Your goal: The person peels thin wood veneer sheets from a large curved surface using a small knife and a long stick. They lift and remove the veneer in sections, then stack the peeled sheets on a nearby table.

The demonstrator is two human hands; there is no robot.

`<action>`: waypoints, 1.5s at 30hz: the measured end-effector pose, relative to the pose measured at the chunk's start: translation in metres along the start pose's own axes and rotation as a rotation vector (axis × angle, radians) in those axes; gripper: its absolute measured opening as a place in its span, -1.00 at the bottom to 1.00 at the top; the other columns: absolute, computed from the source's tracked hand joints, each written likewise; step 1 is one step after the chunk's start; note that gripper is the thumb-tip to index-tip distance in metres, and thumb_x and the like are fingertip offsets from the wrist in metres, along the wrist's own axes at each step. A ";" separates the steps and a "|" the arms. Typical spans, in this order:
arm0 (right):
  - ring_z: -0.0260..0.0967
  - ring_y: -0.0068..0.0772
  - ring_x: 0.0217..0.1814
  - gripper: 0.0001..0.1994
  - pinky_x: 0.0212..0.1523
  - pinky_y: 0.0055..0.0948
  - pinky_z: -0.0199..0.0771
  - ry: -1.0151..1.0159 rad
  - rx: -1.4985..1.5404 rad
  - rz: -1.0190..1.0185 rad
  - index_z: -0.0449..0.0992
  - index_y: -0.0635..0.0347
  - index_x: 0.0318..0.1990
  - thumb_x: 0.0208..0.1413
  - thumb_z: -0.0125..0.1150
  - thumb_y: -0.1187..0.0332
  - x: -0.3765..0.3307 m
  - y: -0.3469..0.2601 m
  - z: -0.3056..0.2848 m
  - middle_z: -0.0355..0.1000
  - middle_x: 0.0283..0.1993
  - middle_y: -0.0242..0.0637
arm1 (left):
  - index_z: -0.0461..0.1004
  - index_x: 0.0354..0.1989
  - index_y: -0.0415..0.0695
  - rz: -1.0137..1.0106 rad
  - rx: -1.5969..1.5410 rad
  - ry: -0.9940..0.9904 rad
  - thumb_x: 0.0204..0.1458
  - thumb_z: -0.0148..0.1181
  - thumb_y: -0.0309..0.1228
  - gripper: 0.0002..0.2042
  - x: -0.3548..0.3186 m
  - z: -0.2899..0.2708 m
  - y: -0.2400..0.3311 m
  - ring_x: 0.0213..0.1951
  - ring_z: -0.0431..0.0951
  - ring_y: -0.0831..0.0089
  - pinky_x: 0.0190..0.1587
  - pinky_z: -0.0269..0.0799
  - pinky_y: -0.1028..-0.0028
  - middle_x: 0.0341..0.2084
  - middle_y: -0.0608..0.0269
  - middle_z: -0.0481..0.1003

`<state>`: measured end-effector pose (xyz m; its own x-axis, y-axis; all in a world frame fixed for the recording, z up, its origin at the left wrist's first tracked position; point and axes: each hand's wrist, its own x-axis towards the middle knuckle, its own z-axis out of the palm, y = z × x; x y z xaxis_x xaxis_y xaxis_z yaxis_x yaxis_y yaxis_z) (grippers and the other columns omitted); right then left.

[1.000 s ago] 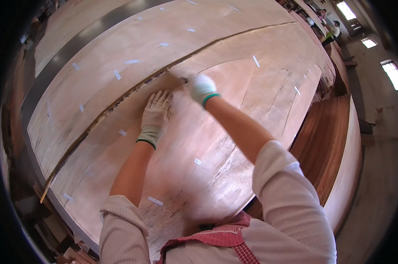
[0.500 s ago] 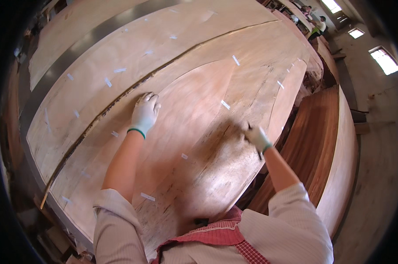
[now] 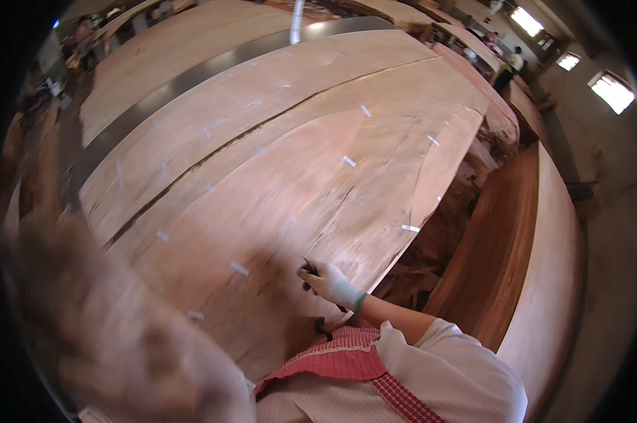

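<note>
A wide sheet of pale wood veneer (image 3: 276,176) lies in front of me, dotted with short white tape strips (image 3: 349,161). One long dark seam (image 3: 212,154) curves across it. My right hand (image 3: 329,282), in a white glove with a green cuff, is closed on a small dark pointed tool (image 3: 307,266) low over the sheet's near part. The tool's exact kind is hard to make out. At the lower left, my left arm (image 3: 149,345) is a brownish smear of motion; its fingers, and anything in them, cannot be made out.
A dark metal strip (image 3: 184,79) runs along the sheet's far side, with another veneer sheet (image 3: 191,39) beyond. To the right are torn veneer scraps (image 3: 420,261) and a stack of reddish-brown veneer (image 3: 487,261). A person (image 3: 510,69) stands at the far right.
My left hand has left the sheet and swung to the lower left, blurred. My right hand has moved left and nearer to me. The view has shifted, showing more of the far side.
</note>
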<state>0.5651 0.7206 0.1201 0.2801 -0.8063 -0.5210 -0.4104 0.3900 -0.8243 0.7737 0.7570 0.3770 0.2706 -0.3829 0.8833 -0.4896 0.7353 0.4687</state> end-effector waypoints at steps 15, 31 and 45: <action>0.30 -0.62 -0.45 -0.86 -0.44 -0.59 0.31 -0.678 -0.105 -0.037 0.44 0.25 -0.31 0.18 0.08 0.36 -0.121 0.070 0.113 0.37 -0.47 -0.39 | 0.17 0.08 -0.29 0.426 0.843 0.345 0.01 0.07 -0.36 -0.53 -0.097 -0.162 0.260 0.03 0.31 0.05 0.06 0.18 0.19 -0.04 -0.08 0.29; 0.30 -0.52 -0.58 -0.86 -0.58 -0.54 0.26 -0.375 -0.269 -0.184 0.39 0.16 -0.27 0.21 0.03 0.30 -0.078 0.052 0.299 0.37 -0.51 -0.35 | 0.35 -0.05 -0.26 -1.110 0.792 -0.481 -0.02 0.13 -0.25 -0.59 -0.400 -0.405 0.275 -0.11 0.46 0.02 -0.04 0.37 0.18 -0.22 -0.06 0.47; 0.43 0.09 -0.17 -0.75 -0.21 0.00 0.42 0.347 -1.028 -0.400 0.39 0.01 -0.11 0.21 -0.04 0.10 -0.111 0.081 0.407 0.45 -0.16 -0.02 | 0.31 0.05 -0.30 -1.179 0.672 -0.680 0.02 0.15 -0.28 -0.54 -0.369 -0.624 0.220 -0.04 0.42 -0.04 0.02 0.32 0.14 -0.12 -0.14 0.45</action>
<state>0.8542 1.0225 0.0210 0.3612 -0.9315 -0.0429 -0.9033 -0.3381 -0.2641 1.0835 1.4087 0.1466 0.4353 -0.8678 -0.2395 -0.5996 -0.4779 0.6419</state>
